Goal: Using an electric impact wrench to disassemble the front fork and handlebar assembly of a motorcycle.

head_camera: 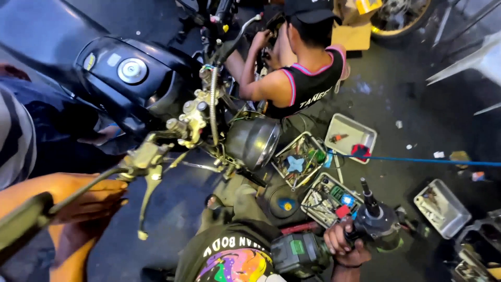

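Evidently the left hand [91, 201] has its grip closed around the handlebar [68, 197] at the lower left, just beside the brake lever [148, 201]. The right hand is out of view. Judged advice: hold the bar firmly, fingers clear of the lever, so the front end stays steady. Count: one headlamp [254, 140], four parts trays [348, 133] on the floor, one impact wrench [373, 222] in a co-worker's hand [344, 244], two co-workers

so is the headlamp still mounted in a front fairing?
No. The round chrome headlamp hangs bare off the stripped handlebar assembly, with loose wiring around it and no fairing surrounding it.
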